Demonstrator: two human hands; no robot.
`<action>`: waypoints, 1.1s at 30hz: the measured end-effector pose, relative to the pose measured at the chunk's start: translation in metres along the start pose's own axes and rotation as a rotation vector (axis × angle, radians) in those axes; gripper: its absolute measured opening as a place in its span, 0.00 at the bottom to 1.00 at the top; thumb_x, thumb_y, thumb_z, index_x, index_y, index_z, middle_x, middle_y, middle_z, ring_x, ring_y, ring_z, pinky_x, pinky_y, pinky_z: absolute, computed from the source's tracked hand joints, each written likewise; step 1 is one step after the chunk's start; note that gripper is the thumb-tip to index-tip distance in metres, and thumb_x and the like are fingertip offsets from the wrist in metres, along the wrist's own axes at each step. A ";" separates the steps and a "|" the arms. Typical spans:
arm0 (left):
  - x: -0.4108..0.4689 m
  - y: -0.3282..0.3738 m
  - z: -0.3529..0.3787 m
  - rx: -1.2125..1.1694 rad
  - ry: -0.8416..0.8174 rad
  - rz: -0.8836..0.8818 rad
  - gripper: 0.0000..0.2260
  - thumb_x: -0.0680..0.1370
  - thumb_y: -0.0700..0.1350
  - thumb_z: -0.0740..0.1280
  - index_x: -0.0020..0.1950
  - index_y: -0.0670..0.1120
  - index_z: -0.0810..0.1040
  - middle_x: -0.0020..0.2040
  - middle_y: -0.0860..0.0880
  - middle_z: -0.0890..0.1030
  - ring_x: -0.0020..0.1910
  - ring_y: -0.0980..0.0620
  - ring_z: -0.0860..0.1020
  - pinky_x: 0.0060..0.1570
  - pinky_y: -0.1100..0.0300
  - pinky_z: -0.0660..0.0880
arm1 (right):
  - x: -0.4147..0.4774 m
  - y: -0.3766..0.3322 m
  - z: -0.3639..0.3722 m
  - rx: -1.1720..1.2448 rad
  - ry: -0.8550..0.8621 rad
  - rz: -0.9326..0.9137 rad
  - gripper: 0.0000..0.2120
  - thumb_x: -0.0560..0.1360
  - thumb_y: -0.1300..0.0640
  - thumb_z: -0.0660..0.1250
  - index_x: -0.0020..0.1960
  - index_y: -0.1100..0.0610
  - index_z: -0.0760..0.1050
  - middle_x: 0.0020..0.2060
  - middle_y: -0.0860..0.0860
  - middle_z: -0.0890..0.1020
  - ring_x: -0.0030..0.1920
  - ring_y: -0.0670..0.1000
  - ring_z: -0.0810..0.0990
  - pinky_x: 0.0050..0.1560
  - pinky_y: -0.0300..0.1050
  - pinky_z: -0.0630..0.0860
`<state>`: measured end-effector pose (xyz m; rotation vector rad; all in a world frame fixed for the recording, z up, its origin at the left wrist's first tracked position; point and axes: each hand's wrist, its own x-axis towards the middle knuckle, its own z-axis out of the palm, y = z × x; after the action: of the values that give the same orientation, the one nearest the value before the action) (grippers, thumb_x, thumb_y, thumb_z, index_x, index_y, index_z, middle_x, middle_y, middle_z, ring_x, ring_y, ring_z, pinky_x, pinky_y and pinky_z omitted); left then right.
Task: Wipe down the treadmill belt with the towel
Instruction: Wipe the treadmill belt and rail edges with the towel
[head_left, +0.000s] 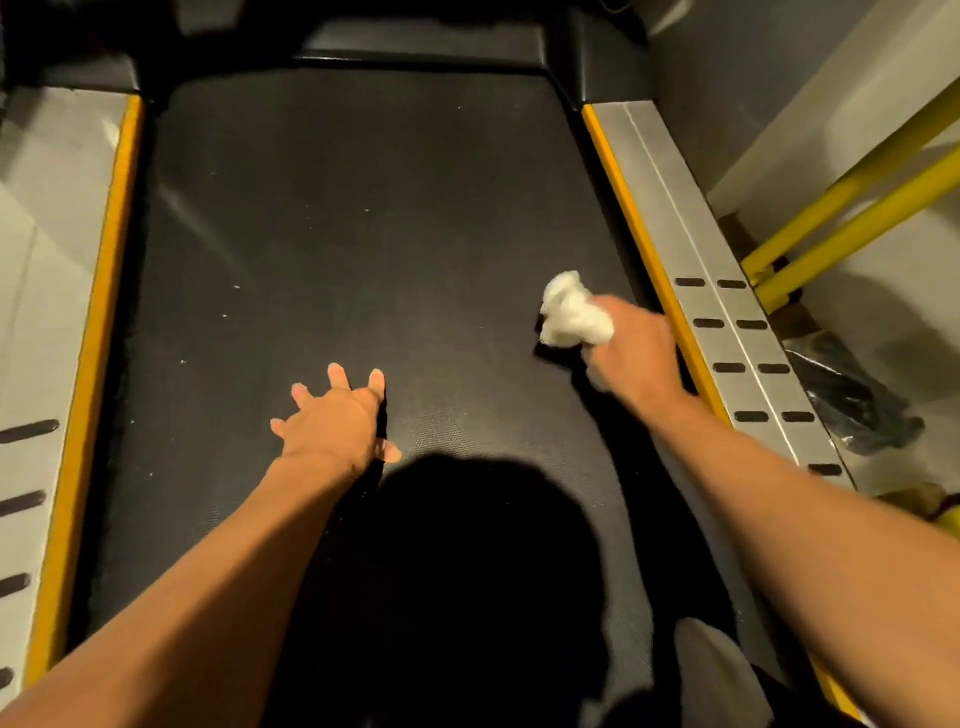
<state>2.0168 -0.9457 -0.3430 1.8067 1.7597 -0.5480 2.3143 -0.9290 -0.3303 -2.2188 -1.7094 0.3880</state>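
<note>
The black treadmill belt (353, 208) fills the middle of the view, dotted with small pale specks. My right hand (636, 358) is closed around a crumpled white towel (571, 312) and holds it down on the belt near the right edge. My left hand (337, 421) lies flat on the belt at centre, fingers spread, holding nothing. A dark shadow covers the near part of the belt.
Silver side rails with yellow strips and dark grip slots run along the left (47, 312) and right (727, 291) of the belt. Yellow metal bars (852, 208) stand at the right by a pale wall. A black plastic bag (852, 395) lies beside the right rail.
</note>
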 end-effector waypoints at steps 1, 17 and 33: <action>0.000 0.003 -0.001 -0.001 -0.002 0.010 0.42 0.73 0.56 0.72 0.78 0.56 0.49 0.78 0.41 0.46 0.73 0.28 0.51 0.62 0.27 0.62 | 0.023 0.007 -0.004 -0.039 0.025 0.068 0.17 0.69 0.65 0.65 0.55 0.52 0.78 0.48 0.53 0.83 0.50 0.57 0.81 0.46 0.43 0.73; -0.004 0.000 -0.003 -0.044 0.011 0.012 0.45 0.71 0.56 0.74 0.78 0.58 0.47 0.78 0.43 0.49 0.74 0.31 0.53 0.64 0.30 0.61 | -0.007 -0.077 0.031 0.035 -0.093 -0.069 0.16 0.69 0.64 0.62 0.50 0.48 0.78 0.45 0.48 0.81 0.48 0.54 0.79 0.45 0.46 0.73; -0.046 -0.115 0.008 0.009 0.195 -0.108 0.24 0.79 0.41 0.63 0.74 0.45 0.61 0.73 0.43 0.60 0.67 0.42 0.67 0.57 0.51 0.71 | 0.000 -0.222 0.095 0.202 -0.195 -0.306 0.14 0.67 0.64 0.59 0.44 0.46 0.73 0.34 0.43 0.76 0.38 0.49 0.72 0.38 0.41 0.63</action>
<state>1.9010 -0.9873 -0.3315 1.8321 1.9975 -0.4344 2.0803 -0.8681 -0.3271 -1.7919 -1.9736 0.6846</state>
